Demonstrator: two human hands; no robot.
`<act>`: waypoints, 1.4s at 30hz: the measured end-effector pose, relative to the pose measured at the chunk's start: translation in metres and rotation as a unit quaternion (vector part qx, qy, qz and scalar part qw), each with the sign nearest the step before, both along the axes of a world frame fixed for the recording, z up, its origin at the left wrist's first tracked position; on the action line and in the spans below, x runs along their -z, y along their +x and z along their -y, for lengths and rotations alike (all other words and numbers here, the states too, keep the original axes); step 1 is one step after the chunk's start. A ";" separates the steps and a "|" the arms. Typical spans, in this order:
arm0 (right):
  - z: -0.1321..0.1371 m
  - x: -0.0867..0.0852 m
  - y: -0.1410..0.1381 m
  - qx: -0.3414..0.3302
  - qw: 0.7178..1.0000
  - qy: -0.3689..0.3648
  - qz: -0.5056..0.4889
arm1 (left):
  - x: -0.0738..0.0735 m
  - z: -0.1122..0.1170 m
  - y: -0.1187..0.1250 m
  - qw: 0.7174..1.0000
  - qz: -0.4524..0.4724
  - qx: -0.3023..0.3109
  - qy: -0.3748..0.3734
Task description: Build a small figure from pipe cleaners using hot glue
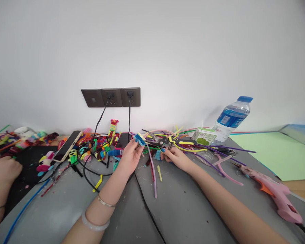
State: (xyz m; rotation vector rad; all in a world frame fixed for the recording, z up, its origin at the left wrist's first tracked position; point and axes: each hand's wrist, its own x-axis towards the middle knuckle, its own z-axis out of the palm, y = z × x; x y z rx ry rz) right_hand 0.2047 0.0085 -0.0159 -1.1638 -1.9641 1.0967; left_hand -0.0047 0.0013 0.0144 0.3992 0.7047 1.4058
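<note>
My left hand point(130, 156) is raised over the table, its fingers pinching a small blue and yellow fuzzy piece point(140, 139) of pipe cleaner. Just right of it, a lilac pipe cleaner point(154, 173) slants down toward the tabletop. My right hand point(176, 158) has its thumb and fingers drawn together, close to the dark jaws of pliers with yellow and black handles point(184, 141). Whatever is between those fingers is hidden. A light blue fuzzy bit point(158, 155) shows beside the right fingertips.
Loose pipe cleaners point(218, 166), a green and white box point(204, 136) and a tilted water bottle point(232, 118) stand right. A pink glue gun point(274, 193) lies farther right. Left are a phone point(68, 145), small fuzzy figures point(46, 162), black cables point(148, 206) and another person's hand point(6, 173).
</note>
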 end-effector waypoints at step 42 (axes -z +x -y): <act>0.003 -0.004 -0.001 0.009 1.000 -0.008 0.022 | 0.001 0.000 0.000 1.000 0.023 -0.006 -0.010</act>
